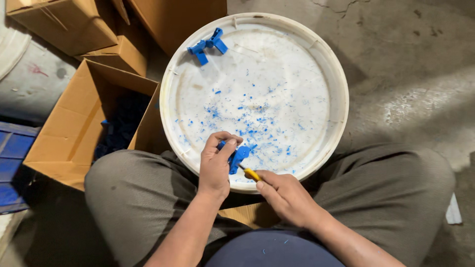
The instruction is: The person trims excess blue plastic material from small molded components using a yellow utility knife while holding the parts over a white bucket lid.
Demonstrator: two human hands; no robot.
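Your left hand (216,163) pinches the blue plastic fitting (237,158) over the near rim of the white round lid (331,64), and your right hand (284,195) grips a yellow-handled knife (251,174), its tip touching the fitting's lower edge. The fitting stands roughly upright between both hands, nearer the left. It's bright blue, small, blocky; blue shavings (257,123) lie on the lid beyond.

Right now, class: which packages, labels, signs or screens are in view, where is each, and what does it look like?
Open cardboard box: left of the white lid, brown, flaps up, dark blue parts inside.
Stacked cardboard boxes: top left, brown, rectangular.
Blue crate: far left edge, partly seen.
No labels, signs or screens show.
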